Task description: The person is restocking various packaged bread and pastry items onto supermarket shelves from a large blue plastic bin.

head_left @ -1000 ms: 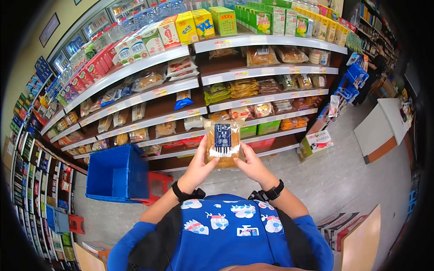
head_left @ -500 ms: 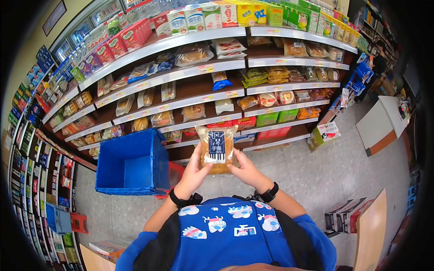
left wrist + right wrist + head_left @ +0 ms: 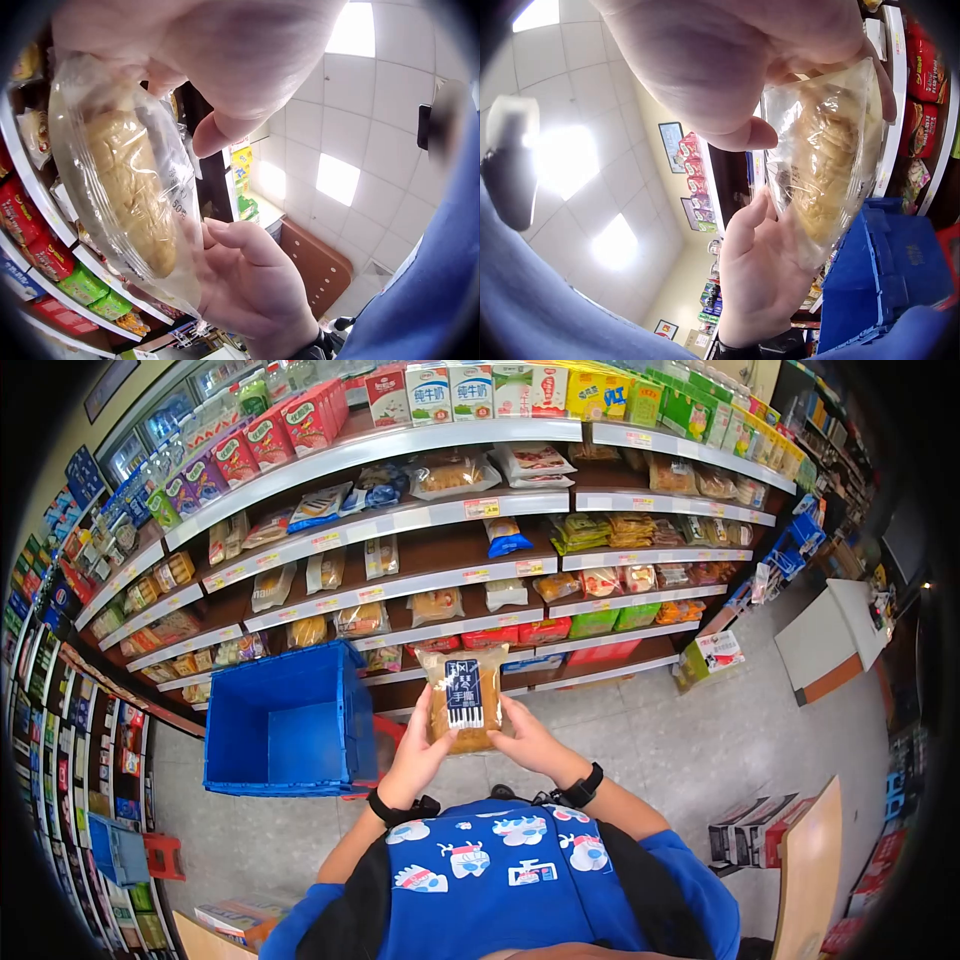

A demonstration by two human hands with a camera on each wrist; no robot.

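A bag of bread [image 3: 465,700] in clear plastic, with a dark blue label and piano keys printed on it, is held upright in front of the body. My left hand [image 3: 415,747] grips its left side, thumb on the front. On the other side my right hand [image 3: 532,742] holds it the same way. Through the plastic, the left wrist view shows the golden loaf [image 3: 131,191] from its end, with the right hand [image 3: 251,281] beyond. In the right wrist view the left hand [image 3: 761,274] shows below the bag [image 3: 825,157].
A blue crate [image 3: 285,720] with its open side facing me stands at the left on a red stool [image 3: 388,745]. Ahead, curved shelves [image 3: 420,515] carry packaged breads, with drink cartons [image 3: 470,392] on top. A carton box [image 3: 710,660] sits on the floor at the right.
Both hands and the bread have shifted slightly left and down in the head view. The view has turned, so the shelves and blue crate show further right than a second ago. The grip is unchanged.
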